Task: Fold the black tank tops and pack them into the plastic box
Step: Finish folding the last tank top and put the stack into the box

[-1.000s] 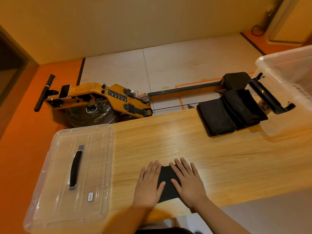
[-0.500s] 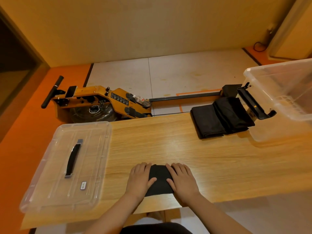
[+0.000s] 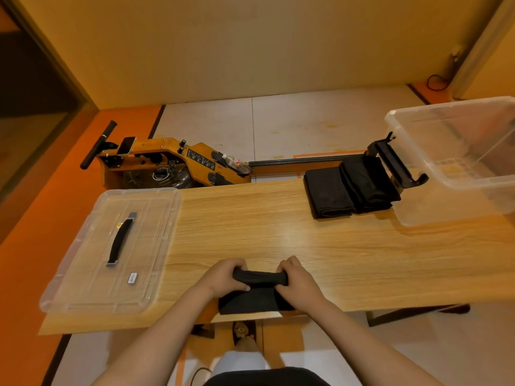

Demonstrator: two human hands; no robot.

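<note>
One long wood table (image 3: 278, 232) fills most of my view, w/ a yellow rowing machine (image 3: 172, 160) on the floor behind it. On the table's right end sits the big see-through plastic box (image 3: 451, 201), top open, its black clip handle (image 3: 395, 165) hanging out on the left side. I see no black cloth thru its walls. On the left end the box's lid (image 3: 83, 274) lies flat, black grip (image 3: 120, 240) facing up, small white sticker (image 3: 132, 277) near it.

Just beside the box, 2 folded black tank tops (image 3: 328, 190) lie side by side, touching each other. The right one sits under the clip handle.

Near me, at the table's front edge, is 1 more black tank top (image 3: 250, 302), part folded. My left hand (image 3: 225, 277) & right hand (image 3: 299, 280) each curl tight round one end of its far edge, which is bunched up and raised off the wood. The rest lies flat b/w my wrists.
</note>
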